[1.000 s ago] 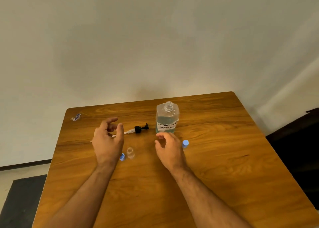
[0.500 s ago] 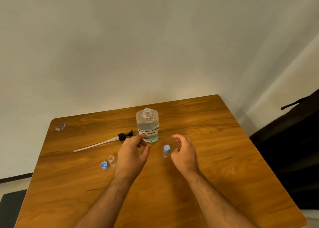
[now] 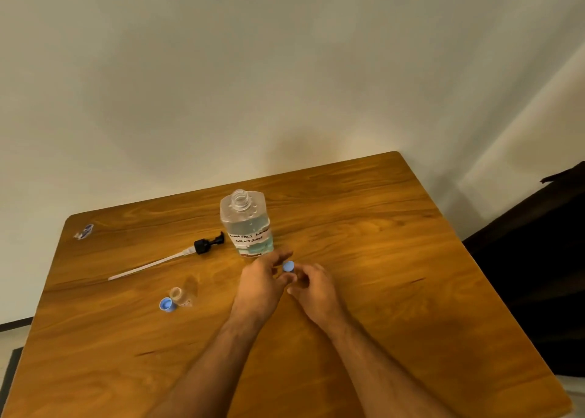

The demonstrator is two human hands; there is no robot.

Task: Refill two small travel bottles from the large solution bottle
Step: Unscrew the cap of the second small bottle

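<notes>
The capped travel bottle (image 3: 288, 267) stands between my two hands, its blue cap showing. My left hand (image 3: 260, 286) pinches it with curled fingers; my right hand (image 3: 316, 291) curls at its other side, grip unclear. Just beyond my fingers stands the large solution bottle (image 3: 246, 224), uncapped; the open travel bottle (image 3: 179, 295) sits well left on the table (image 3: 380, 243).

Warm, dim light, soft shadows, slight overall blur, wide-angle bending at the edges.
</notes>
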